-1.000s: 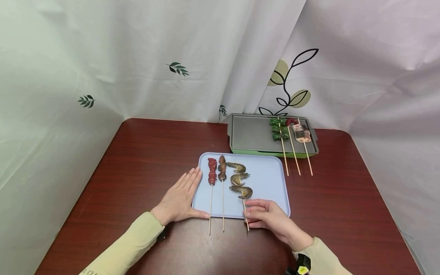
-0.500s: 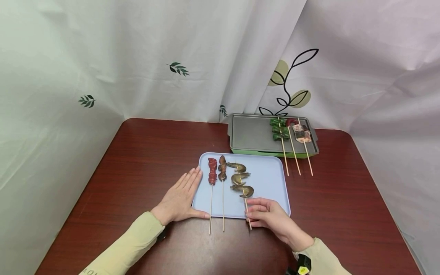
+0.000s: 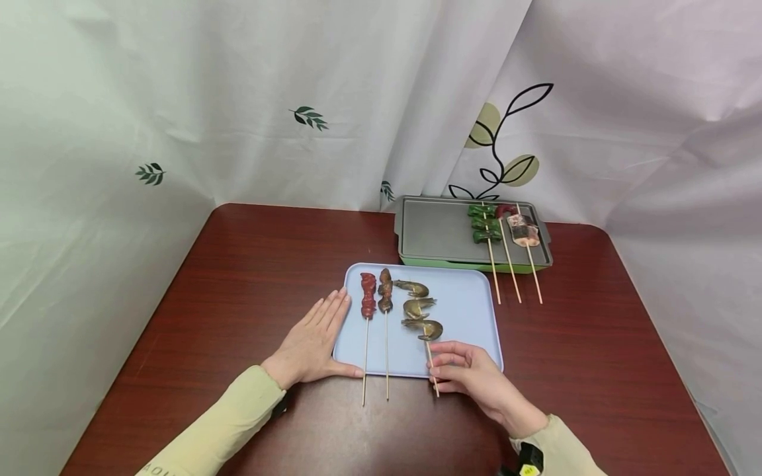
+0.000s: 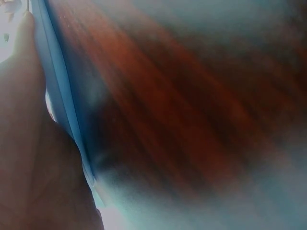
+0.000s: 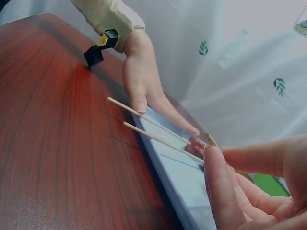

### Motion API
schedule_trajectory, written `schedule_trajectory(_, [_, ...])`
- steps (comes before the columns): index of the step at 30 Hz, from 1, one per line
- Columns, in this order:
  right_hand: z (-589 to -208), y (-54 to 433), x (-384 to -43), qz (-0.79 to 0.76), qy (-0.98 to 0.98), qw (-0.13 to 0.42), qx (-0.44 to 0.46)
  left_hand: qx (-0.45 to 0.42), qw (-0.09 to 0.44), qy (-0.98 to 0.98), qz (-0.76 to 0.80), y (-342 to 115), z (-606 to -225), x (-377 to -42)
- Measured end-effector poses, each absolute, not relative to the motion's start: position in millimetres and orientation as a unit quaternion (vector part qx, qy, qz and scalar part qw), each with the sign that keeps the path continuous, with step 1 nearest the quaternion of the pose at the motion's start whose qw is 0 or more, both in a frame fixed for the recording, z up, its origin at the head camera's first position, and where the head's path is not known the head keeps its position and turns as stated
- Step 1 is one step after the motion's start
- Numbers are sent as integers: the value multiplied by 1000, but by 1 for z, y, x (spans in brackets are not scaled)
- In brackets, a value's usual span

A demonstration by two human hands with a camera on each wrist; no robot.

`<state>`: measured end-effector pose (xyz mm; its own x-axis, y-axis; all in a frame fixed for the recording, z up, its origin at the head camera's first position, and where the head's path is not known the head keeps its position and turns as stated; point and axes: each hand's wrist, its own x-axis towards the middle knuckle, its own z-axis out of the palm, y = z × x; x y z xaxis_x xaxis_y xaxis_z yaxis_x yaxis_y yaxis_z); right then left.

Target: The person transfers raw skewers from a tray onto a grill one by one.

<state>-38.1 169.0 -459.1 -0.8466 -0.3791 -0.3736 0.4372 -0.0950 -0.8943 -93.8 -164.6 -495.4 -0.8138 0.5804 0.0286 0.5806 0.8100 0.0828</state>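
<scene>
In the head view, the right hand pinches the thin wooden stick of a skewer of three curled, olive-brown shrimp between thumb and fingers, with the shrimp over the middle of a pale blue rectangular tray and the stick reaching past its near edge. The left hand lies with straight fingers against the tray's left edge, its thumb stretched out along the near edge. Beside it on the tray are a skewer of glossy red meat chunks and, next to that, a skewer of brown chunks. Beyond the tray, on the dark reddish-brown wooden table, a grey rectangular grill plate with a green base bears a skewer of folded green peppers, a skewer with a curved dark red piece and a skewer of pale, dark-skinned fish. The left wrist view is dim and blurred: the hand runs along the tray's blue rim, but its fingertips are hard to make out. In the right wrist view, two pale sticks jut over the tray's edge, near the left thumb, and the right thumb and forefinger come together in front.
</scene>
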Motion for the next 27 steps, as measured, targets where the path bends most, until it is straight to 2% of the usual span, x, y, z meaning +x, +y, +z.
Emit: schedule_trajectory(27, [-429,187,-43,-722,639,257,-61,-302,-9,-953,-30,-164,-495,-95])
